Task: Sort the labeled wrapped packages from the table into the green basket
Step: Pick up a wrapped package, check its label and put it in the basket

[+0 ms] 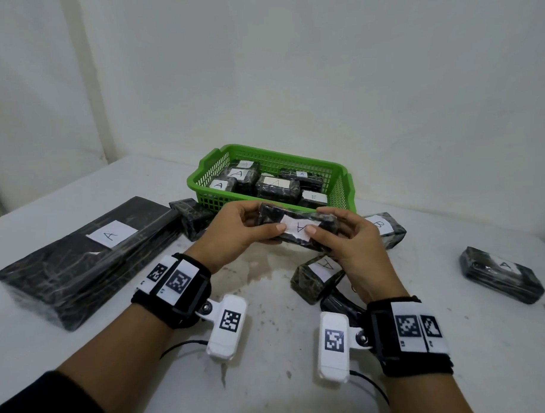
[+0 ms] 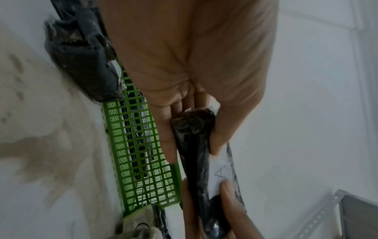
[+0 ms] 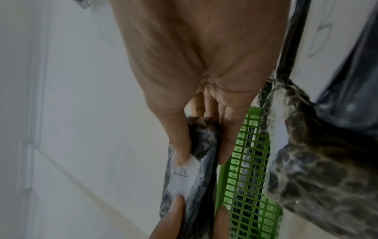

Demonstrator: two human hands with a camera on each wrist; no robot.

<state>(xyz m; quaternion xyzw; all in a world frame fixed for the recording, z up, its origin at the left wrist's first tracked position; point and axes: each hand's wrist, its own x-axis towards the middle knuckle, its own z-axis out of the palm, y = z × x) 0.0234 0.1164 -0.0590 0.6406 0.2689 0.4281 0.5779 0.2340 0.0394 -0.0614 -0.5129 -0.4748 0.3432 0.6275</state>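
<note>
Left hand and right hand each pinch one end of a dark wrapped package labeled A, held just before the green basket.

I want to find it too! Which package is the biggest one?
Start at the green basket in the middle of the table. Look left: a long, flat black package lies there with an A label on top. It is far larger than every other package.

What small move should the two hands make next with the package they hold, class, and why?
Probably carry the held package forward over the green basket rim and lower it in. Both the left hand and the right hand pinch it just short of the basket, its label reading A.
</note>
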